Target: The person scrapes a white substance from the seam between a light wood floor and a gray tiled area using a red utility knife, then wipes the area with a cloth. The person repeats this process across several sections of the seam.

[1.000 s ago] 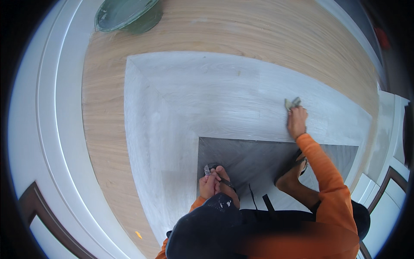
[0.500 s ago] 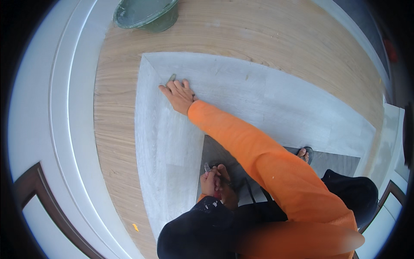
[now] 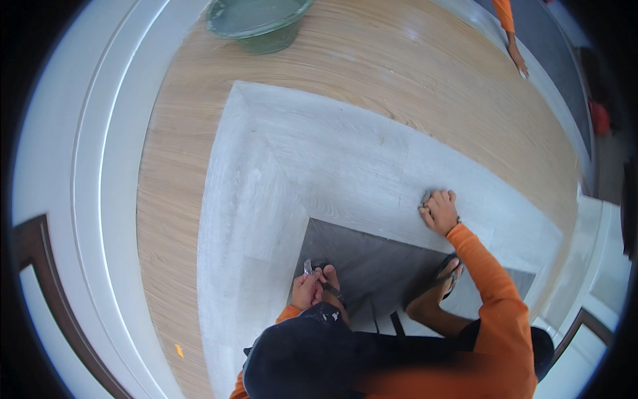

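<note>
My right hand (image 3: 440, 211) rests low over the light grey wood-look planks (image 3: 352, 133), arm bent beside my knee. Under its curled fingers is a small grey-green flat piece (image 3: 426, 197), mostly hidden, so its kind is unclear. My left hand (image 3: 305, 291) is closed by my left foot, around a small object with a shiny clear end (image 3: 308, 267); the fingers cover most of it. Between my feet lies a dark grey floor panel (image 3: 359, 256), framed by the light planks.
A green basin (image 3: 269, 40) of cloudy liquid stands on the tan wood-look floor (image 3: 176, 166) at the far left. Another person's hand (image 3: 518, 63) touches the floor's far right edge. White panelling (image 3: 60, 159) runs along the left. An orange scrap (image 3: 179, 350) lies near it.
My right hand has swept from the planks' far left corner to the right and nearer, still with the small piece. Another person's arm has come into view. The left hand stays by my foot.
</note>
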Available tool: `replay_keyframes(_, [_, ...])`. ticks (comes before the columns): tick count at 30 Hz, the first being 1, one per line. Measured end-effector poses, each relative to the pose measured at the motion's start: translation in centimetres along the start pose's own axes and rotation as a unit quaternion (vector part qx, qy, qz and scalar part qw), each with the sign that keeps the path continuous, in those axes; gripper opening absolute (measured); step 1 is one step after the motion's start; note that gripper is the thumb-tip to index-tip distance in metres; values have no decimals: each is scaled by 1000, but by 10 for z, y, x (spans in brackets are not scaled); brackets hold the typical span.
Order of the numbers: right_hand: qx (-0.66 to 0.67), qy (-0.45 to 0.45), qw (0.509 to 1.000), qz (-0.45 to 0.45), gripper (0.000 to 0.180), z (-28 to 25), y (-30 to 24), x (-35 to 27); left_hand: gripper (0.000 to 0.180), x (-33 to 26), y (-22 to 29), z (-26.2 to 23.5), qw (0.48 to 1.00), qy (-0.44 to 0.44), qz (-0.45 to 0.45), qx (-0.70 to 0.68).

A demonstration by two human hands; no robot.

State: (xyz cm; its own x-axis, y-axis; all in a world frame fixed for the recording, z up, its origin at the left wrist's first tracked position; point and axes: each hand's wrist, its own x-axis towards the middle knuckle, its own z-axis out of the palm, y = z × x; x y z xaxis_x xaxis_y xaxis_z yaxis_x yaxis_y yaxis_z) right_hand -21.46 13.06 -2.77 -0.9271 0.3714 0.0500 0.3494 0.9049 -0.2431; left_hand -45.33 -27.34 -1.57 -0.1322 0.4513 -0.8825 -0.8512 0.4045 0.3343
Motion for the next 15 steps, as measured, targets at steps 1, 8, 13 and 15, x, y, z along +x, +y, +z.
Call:
replay_keyframes(1, [-6, 10, 1000, -3, 14, 4, 0, 0, 35, 0, 0, 0, 1000, -16, 12, 1])
replay_keyframes(8, [41, 86, 995, -35, 17, 56, -96, 167, 29, -6, -17, 10, 995, 65, 44, -56])
replay_keyframes(13, [73, 32, 990, -119, 25, 121, -241, 377, 29, -13, -17, 18, 991, 108, 73, -42])
replay_keyframes(15, [113, 109, 980, -125, 27, 137, -277, 422, 29, -18, -12, 20, 990, 103, 62, -71])
